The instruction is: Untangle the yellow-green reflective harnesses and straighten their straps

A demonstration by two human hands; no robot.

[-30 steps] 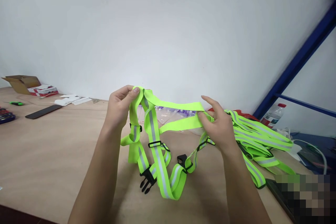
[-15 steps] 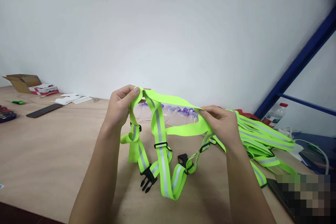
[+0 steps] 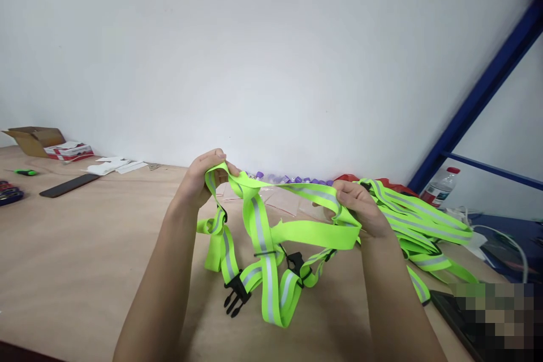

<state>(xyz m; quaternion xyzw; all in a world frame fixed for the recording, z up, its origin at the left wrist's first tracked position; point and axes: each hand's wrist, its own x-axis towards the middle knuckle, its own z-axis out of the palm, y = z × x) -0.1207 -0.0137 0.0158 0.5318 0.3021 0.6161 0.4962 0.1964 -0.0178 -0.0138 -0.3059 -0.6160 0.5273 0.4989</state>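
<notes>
The neon-green reflective harness [image 3: 265, 260] hangs in loops between the two hands above the table [image 3: 102, 254], and its lower loops dangle toward the surface; whether they touch it I cannot tell. The left hand [image 3: 201, 178] pinches the upper strap at one corner, and the right hand [image 3: 362, 206] grips the strap at the other, thumb toward the wearer. Holding it by two spread points seems meant to open the loops, so that twists show. The black prong buckle [image 3: 237, 293] and the black socket buckle [image 3: 296, 263] hang unjoined, which probably lets the lower straps fall separately. Just beside the right hand lies a pile of similar straps [image 3: 424, 220], likely kept within reach. Behind it stands a bottle [image 3: 441, 186]; purple-capped items [image 3: 297, 180] lie by the wall [image 3: 263, 56].
</notes>
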